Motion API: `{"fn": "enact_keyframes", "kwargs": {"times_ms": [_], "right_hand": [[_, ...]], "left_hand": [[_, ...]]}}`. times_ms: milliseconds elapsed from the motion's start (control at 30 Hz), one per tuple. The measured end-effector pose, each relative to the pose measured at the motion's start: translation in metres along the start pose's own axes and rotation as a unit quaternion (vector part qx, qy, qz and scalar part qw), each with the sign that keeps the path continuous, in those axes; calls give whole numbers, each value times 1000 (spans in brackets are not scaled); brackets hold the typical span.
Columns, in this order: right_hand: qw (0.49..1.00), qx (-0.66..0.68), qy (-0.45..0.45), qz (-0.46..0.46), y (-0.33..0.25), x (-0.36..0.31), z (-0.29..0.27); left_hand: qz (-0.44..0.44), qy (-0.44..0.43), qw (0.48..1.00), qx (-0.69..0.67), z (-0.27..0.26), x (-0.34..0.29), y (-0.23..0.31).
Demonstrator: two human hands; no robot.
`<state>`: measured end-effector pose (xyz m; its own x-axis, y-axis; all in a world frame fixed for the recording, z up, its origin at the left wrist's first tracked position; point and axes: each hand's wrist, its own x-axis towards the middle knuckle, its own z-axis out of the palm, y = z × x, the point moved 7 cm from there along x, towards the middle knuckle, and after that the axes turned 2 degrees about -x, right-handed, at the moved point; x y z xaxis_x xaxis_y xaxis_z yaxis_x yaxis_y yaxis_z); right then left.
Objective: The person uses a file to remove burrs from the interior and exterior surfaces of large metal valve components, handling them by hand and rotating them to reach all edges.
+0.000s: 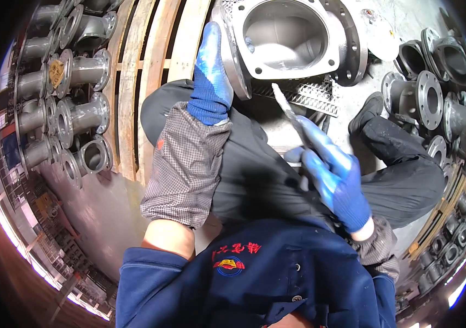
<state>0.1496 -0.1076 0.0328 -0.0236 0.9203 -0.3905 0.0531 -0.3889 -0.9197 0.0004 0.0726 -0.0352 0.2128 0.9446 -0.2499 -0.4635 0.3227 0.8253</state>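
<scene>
Head view, left to right, landmark the casting (pixel 287 44). Far left of it: flanged pipes (pixel 85 71), in rows, likely grouped by kind. Between pipes and casting: wooden pallet (pixel 189 33). At the casting's left flange (pixel 236 68): left hand (pixel 214 71), gloved, fingers straight and grasping nothing, laid flat along the outer face, presumably to steady it. Casting lies beyond the person's bent legs (pixel 249 169), square opening toward the head, which leaves the cavity in plain sight. Tool (pixel 293 116), pale tip just beside the casting's near edge; contact cannot be told. Grating (pixel 309 101) under that edge; whether it bears the load is hidden. Right hand (pixel 331 169), nearer the person than the casting, fingers wrapped around the tool's darker end, probably to keep the tip free. Right of casting: more pipes (pixel 405 98).
</scene>
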Motion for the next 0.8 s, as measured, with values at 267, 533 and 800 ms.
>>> {"fn": "enact_keyframes", "kwargs": {"times_ms": [267, 533, 800], "right_hand": [[989, 133, 44, 48, 28, 50, 48], [979, 171, 103, 37, 21, 79, 63], [973, 184, 137, 20, 22, 84, 65]], "left_hand": [[-9, -8, 1000, 3, 0, -1, 1], [-9, -29, 999, -34, 3, 0, -1], [11, -27, 999, 19, 10, -6, 8]]}}
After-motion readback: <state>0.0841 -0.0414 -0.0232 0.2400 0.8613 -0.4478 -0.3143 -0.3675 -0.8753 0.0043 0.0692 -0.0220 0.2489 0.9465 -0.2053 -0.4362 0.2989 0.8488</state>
